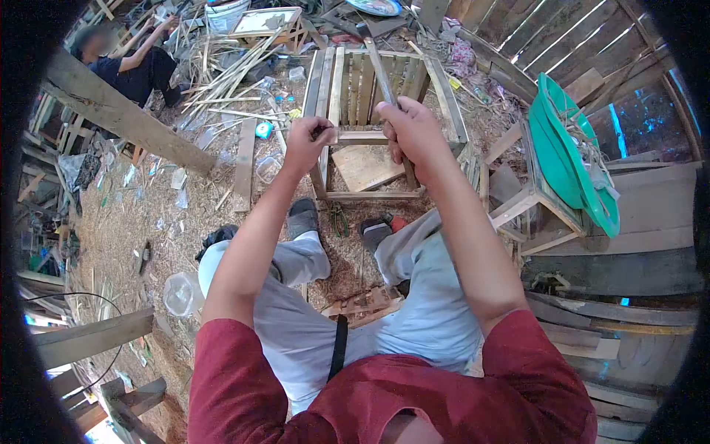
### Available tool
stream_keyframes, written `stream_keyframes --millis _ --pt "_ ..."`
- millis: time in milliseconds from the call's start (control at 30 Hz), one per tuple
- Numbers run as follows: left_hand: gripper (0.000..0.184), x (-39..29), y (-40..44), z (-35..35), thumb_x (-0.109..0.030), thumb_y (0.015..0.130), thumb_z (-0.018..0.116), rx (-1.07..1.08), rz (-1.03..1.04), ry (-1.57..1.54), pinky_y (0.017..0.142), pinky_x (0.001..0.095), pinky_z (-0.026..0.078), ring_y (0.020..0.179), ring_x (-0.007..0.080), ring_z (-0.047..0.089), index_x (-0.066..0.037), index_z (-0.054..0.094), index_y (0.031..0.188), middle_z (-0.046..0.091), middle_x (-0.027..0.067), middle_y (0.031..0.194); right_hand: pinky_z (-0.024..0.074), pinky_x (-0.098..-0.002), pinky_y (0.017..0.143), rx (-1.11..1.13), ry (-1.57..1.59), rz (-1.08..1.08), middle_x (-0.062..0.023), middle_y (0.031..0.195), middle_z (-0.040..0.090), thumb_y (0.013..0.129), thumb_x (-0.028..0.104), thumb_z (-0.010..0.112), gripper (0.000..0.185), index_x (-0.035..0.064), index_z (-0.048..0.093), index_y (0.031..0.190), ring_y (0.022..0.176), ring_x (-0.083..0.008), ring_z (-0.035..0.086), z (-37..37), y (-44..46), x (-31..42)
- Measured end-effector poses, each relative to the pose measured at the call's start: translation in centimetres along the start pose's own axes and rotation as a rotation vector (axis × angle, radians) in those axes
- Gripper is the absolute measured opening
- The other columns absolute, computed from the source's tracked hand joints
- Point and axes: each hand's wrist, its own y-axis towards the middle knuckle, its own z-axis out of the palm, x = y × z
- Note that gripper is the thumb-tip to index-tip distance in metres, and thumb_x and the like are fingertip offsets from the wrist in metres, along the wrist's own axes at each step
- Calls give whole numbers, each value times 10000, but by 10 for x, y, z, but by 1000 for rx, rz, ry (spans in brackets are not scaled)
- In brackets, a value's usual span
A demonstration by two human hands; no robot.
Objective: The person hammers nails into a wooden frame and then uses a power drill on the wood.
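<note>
Pale wood forms the slatted frame [362, 138], which stands on the shavings-strewn floor [111, 214] in front of the wearer's feet. Over its right half, the right grip [416, 135] is wrapped round the handle of a hammer [381, 70], whose dark head shows past the frame's far edge; the handle's lower end hangs below the fist. At the left end of the frame's crossbar, the left grip [307, 143] has its fingers curled and thumb drawn in to the fingertips; whether anything is pinched there is too small to make out, as is any contact with the wood. A board [366, 166] lies at a slant between the crossbar and the frame's near edge. Just beyond that edge, pliers [339, 220] rest on the floor between two dark shoes [302, 218]. Off the frame's left side, a plank [245, 159] lies lengthwise, with a tape measure [262, 130] beside its far end and a clear tub [268, 170] along its right edge. Past the frame's right side, a green basin [562, 148] leans tilted on a wooden stand [543, 198]. Near the floor's far left corner, another person [133, 66] sits with both arms raised, left of a heap of sticks [237, 70].
</note>
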Motion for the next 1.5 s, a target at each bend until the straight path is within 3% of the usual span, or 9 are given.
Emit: stream_keyframes --millis 333,600,700,733,867,1167,1333,1433,1500 --pt "120 8 0 4 -159 807 821 -107 128 71 966 416 485 1040 305 642 -56 777 849 712 100 1064 396 -295 401 82 -36 88 18 648 522 1020 272 625 236 37 636 1016 438 -101 485 -5 18 -17" --pt "125 14 -1 1 -117 870 812 -25 72 25 908 381 540 1052 262 655 -20 766 933 673 133 1140 432 -369 413 322 -61 221 -30 662 519 1049 340 508 395 -20 666 1085 435 -161 514 -11 16 -22" --pt "142 7 -4 -3 -139 861 819 -43 100 64 915 390 529 1047 271 655 -24 765 923 680 134 1129 444 -369 422 236 -214 115 -39 671 538 1066 357 477 406 -3 663 1092 442 -165 529 -5 8 -37" --pt "148 7 -4 -3 -145 860 819 -39 92 53 915 390 527 1050 271 652 -23 763 921 681 132 1124 394 -297 378 217 -249 92 7 653 503 1114 335 421 386 13 630 1159 404 -113 479 -1 4 -41" --pt "155 8 -6 -3 -158 857 816 -42 75 27 933 400 509 1067 277 639 -26 756 912 684 125 1111 419 -283 393 220 -232 39 -10 746 557 1101 329 492 353 10 630 1039 427 -107 503 1 0 -55" --pt "136 0 -8 -6 -171 854 804 -42 73 35 985 425 470 1082 300 619 -51 760 902 673 123 1116 449 -276 431 112 -228 -1 21 683 535 1013 321 677 303 79 554 878 480 -86 517 -16 44 -26" --pt "139 20 -12 4 -157 855 798 -17 2 -131 980 430 471 1072 309 625 -35 749 903 680 135 1097 516 -301 523 -30 -228 -62 -73 849 647 973 170 722 244 5 578 1081 624 -141 627 2 71 -41" --pt "139 7 -14 -4 -150 851 801 -27 84 54 974 434 474 1072 317 627 -33 740 897 682 141 1089 541 -307 595 10 -227 -24 -103 898 681 961 127 721 219 0 585 1076 696 -161 660 10 95 -67" --pt "145 5 -14 -5 -153 843 812 -54 108 71 970 434 474 1071 321 625 -39 735 887 681 141 1092 577 -385 730 -10 -397 -55 -146 953 716 904 240 776 393 -35 599 1122 797 -248 719 7 120 -85"
